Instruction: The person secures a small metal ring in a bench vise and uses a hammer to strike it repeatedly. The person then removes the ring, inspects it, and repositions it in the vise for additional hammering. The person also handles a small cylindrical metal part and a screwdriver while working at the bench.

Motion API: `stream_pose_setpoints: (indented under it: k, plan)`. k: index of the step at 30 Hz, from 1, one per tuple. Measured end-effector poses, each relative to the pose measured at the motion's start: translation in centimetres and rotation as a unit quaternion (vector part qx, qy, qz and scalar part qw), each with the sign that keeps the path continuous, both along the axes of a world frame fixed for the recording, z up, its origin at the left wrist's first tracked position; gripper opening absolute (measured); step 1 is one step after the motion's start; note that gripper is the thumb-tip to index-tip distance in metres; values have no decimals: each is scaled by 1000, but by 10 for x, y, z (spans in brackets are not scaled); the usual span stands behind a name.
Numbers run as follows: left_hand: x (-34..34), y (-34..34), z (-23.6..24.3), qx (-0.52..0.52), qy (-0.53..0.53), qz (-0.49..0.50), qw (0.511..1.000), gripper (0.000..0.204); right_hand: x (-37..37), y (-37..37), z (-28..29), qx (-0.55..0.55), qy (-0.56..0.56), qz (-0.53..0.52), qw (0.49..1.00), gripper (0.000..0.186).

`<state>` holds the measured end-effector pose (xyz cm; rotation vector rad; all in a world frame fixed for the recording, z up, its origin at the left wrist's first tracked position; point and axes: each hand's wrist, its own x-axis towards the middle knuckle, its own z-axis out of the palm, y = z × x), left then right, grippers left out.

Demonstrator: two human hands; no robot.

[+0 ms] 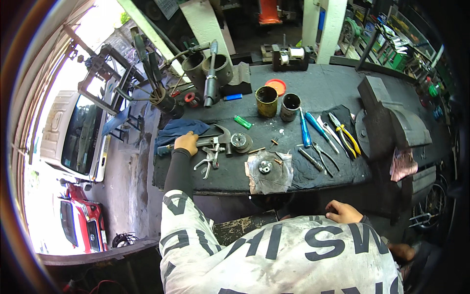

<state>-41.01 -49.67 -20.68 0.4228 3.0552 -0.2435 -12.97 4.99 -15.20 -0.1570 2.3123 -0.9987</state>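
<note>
My left hand (187, 143) is closed round the handle of a hammer (223, 137), which lies across the bench with its head to the right. A blue cloth (178, 128) is bunched just behind that hand. In front of the hammer is a metal puller with jaws (209, 160). Right of the hammer head stands a round metal part (240, 141). A small round metal part (265, 167) sits on a grey, stained rag (274, 179) at the bench's near edge. My right hand (344, 212) is near my body, off the bench, loosely curled with thumb and finger apart and nothing visible in it.
Blue screwdrivers (306, 131), yellow-handled pliers (348, 138) and other pliers (325, 158) lie to the right. Behind stand two cans (267, 103), a green lighter (242, 122) and metal cylinders (215, 68). A large vise (391, 120) occupies the right end of the bench (338, 88).
</note>
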Motion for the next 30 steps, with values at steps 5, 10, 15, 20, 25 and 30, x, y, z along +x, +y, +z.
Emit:
stream_pose_setpoints:
  k: [5,10,15,20,25,30]
  plan:
    - [16,8,57,-38,49,-17,998,22,-2,-3,2,-8,28,25,999,30]
    - [47,7,105,-66,75,5,995,22,-11,-11,3,-20,38,57,997,30]
    - [109,-18,119,58,67,115,989,31,-28,-19,-5,-61,97,152,982,31]
    - [229,41,110,279,44,143,949,27,-59,-39,-8,-219,25,148,964,34]
    - [307,148,108,477,-61,213,850,23,-82,-92,-15,-321,-74,245,912,54]
    - [297,207,78,574,-152,-34,804,29,-91,-122,5,-515,-236,269,779,97]
